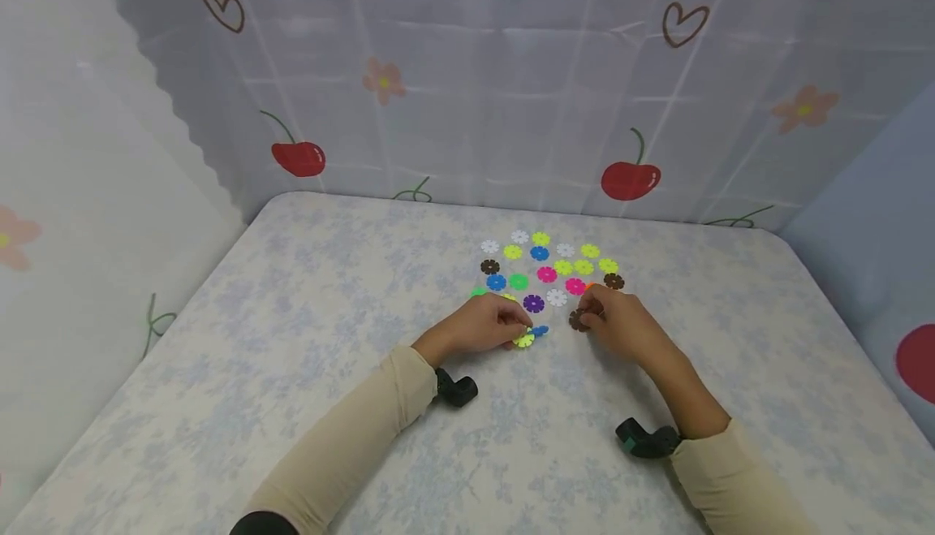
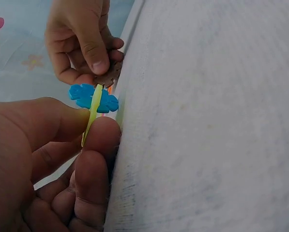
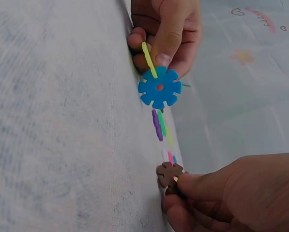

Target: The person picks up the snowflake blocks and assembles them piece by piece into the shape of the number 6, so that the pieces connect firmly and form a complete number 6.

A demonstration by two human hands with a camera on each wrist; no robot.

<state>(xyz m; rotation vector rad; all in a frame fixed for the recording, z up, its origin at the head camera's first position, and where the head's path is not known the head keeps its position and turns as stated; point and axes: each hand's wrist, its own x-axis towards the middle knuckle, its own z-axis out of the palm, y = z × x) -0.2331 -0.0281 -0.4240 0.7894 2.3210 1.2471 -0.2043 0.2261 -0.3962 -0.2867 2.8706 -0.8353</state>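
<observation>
Between thumb and fingertips, my left hand (image 1: 482, 324) pinches a yellow notched disc (image 2: 94, 108). A blue notched disc (image 3: 159, 87) is slotted into that yellow one, crosswise to it, and sticks out past the fingers. To the right, my right hand (image 1: 619, 320) pinches a brown notched disc (image 3: 169, 175) by its edge, just above the table. A gap separates the brown disc from the joined pair in the head view. Closest to the hands on the table lie a purple disc (image 1: 534, 304) and a white disc (image 1: 557, 298).
Several more flower-shaped discs in yellow, pink, green, blue, white and brown lie flat beyond the hands, among them a pink disc (image 1: 546, 274) and a dark brown disc (image 1: 490, 266). The patterned tablecloth (image 1: 292, 316) runs back to a printed curtain (image 1: 475, 113).
</observation>
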